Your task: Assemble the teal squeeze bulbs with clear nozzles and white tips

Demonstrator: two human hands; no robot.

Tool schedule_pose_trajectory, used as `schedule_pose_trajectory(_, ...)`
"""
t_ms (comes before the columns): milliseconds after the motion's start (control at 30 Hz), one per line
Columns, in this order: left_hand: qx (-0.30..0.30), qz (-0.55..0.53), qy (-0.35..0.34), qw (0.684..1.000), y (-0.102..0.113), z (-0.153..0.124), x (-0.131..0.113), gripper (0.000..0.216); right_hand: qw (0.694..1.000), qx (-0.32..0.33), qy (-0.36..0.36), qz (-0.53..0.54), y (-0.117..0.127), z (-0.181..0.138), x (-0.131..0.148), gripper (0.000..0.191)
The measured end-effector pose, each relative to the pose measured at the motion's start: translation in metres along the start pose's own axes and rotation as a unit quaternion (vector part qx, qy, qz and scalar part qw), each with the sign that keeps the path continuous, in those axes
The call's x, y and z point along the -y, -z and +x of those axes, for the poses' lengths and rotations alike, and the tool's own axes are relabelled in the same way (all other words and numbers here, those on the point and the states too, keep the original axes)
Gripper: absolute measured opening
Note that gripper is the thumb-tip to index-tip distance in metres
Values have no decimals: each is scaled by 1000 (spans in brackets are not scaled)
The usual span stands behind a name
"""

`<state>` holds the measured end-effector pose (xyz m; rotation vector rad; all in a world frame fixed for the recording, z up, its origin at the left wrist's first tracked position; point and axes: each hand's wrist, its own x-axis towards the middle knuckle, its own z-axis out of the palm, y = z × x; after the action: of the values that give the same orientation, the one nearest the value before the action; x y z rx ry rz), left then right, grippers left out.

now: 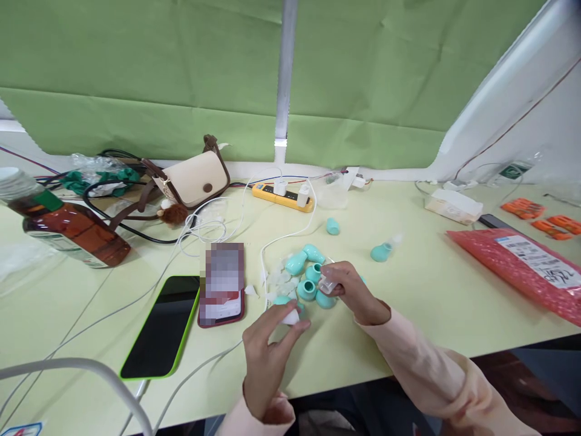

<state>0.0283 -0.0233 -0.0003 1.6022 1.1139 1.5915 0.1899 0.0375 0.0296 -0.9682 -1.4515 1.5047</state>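
My left hand pinches a small white cap-like piece between thumb and fingers, just above the table. In my right hand is a small clear plastic piece, held by the fingertips. Between and beyond my hands lies a cluster of turquoise bulb-shaped pieces, some with round openings facing up. Small translucent white pieces are scattered to their left. Farther off stand a lone turquoise piece and another turquoise bulb with a clear tip.
Left of my hands lie a green-cased phone and a red-cased phone. A brown bottle, a cream handbag and a yellow power strip stand behind. White cables cross the table. At right lies a pink bubble-wrap package.
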Motion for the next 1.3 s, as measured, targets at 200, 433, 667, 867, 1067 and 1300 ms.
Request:
schedule_pose_trajectory(200, 46, 236, -75, 968, -6, 9, 6, 26, 1000, -14, 9, 19, 4, 2, 0, 40)
schedule_pose_trajectory(433, 123, 340, -51, 931, -13, 12, 16, 43, 1000, -13, 19, -9, 1, -1, 4, 40)
schedule_pose_trajectory(667, 52, 215, -97, 971, -5, 9, 4, 33, 982, 80, 77, -155, -5, -6, 12, 32)
schedule_pose_trajectory(867, 55, -44, -51, 996, 0, 9, -4, 22, 936, 185, 131, -269, -5, -5, 10, 31)
schedule_pose_trajectory(1067, 83, -171, 50, 981, 2, 13, -4, 20, 940, 204, 135, -236, -4, -5, 4, 37)
schedule_pose_trajectory(1300, 91, -148, -28, 984, 1, 13, -7, 18, 959, 207, 99, -170, -1, -4, -2, 36)
